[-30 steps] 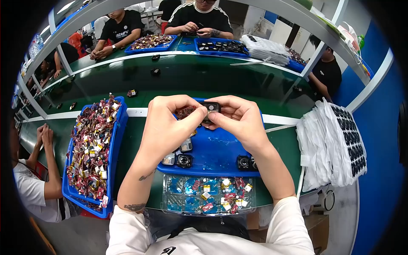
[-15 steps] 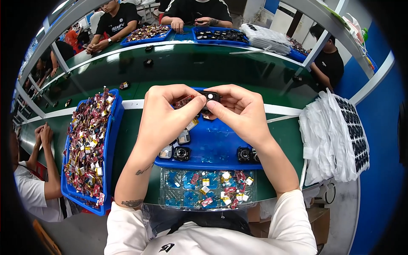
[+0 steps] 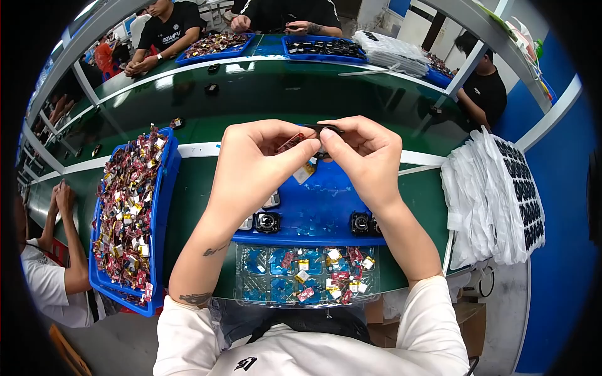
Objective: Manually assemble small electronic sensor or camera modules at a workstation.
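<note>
Green worktop (image 3: 207,200) carries a blue tray (image 3: 313,210); above it, left hand (image 3: 254,166) and right hand (image 3: 367,160) pinch a small black part (image 3: 323,130), each grip clamped. Steady, level fingertips would serve best.

At the centre of the frame we see our left hand (image 3: 257,166) and right hand (image 3: 367,160) meeting fingertip to fingertip around a small black part (image 3: 324,130), held above a blue tray (image 3: 313,210). Small round black units (image 3: 268,222) sit along that tray's lower edge. Below it lies a clear compartment tray (image 3: 251,279) of little wired pieces. At the left a long blue bin (image 3: 164,194) is heaped with similar pieces. At the right lies a stack of white sheets (image 3: 483,200). Along the top, other people (image 3: 169,25) work beyond the green bench (image 3: 263,94).
</note>
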`<state>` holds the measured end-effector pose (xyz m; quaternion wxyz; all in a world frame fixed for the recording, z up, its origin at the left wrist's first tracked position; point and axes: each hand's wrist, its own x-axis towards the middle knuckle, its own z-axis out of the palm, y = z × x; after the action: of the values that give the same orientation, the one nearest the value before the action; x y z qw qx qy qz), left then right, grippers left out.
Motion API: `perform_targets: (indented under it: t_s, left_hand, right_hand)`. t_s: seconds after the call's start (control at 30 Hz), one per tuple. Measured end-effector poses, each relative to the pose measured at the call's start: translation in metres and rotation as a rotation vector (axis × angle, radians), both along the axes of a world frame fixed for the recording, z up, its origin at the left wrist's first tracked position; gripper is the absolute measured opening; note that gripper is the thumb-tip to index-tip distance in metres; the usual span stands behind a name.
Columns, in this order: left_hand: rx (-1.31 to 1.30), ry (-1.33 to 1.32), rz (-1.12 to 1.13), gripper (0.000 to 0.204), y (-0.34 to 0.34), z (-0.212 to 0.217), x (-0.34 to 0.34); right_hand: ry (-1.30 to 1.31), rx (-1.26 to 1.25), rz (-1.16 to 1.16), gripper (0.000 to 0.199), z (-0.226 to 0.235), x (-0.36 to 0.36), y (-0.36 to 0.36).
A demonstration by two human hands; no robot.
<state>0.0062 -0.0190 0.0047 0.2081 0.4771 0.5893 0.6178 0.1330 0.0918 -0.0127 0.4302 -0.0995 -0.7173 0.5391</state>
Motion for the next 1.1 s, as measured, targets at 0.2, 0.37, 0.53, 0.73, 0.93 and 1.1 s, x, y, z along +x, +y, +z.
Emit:
perform_targets:
  t_s: [0.2, 0.37, 0.53, 0.73, 0.93, 1.1]
  left_hand:
    - [0.042, 0.177, 0.101, 0.012, -0.006, 0.008, 0.003]
    - [0.013, 0.351, 0.158, 0.012, -0.006, 0.008, -0.001]
    - [0.028, -0.223, -0.222, 0.011, -0.004, 0.002, -0.004]
    - [0.02, -0.206, -0.081, 0.014, 0.003, -0.001, -0.001]
    - [0.082, -0.03, -0.032, 0.014, 0.004, 0.0, -0.004]
    - [0.077, 0.006, 0.032, 0.018, 0.019, 0.002, -0.03]
  right_hand:
    - [0.065, -0.119, 0.028, 0.014, 0.003, 0.0, 0.009]
    - [0.074, -0.173, 0.055, 0.017, 0.005, 0.002, 0.009]
    - [0.101, -0.185, 0.038, 0.015, 0.004, 0.004, 0.007]
    - [0.153, -0.063, 0.025, 0.014, 0.006, 0.002, 0.001]
    - [0.156, -0.02, 0.204, 0.014, 0.01, 0.01, 0.011]
    - [0.011, 0.243, -0.117, 0.014, 0.023, 0.022, 0.022]
